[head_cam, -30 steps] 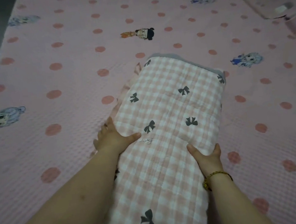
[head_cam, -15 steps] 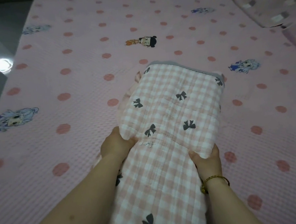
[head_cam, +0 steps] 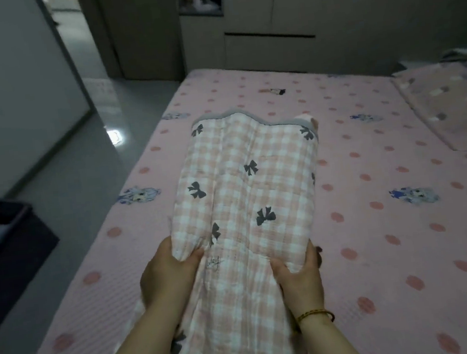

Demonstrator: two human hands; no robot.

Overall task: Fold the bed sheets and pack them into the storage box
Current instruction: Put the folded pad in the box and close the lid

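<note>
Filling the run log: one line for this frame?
step: lifting folded sheet off bed | left hand: grip on sheet | right hand: grip on sheet | storage box: floor, left

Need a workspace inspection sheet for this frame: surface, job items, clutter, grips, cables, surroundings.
Surface: pink dotted bed cover with cartoon prints, spread flat.
Job's things: folded pink checked sheet with black bows, held lengthwise above the bed; dark storage box on the floor at the left, open.
Clutter: another patterned cloth lying at the bed's far right.
Grips: left hand grips the sheet's left edge; right hand grips its right edge, a bracelet on the wrist.
Cables: nothing seen.
Surroundings: glossy grey floor, grey cabinets behind the bed, doorway at the far left.
</note>
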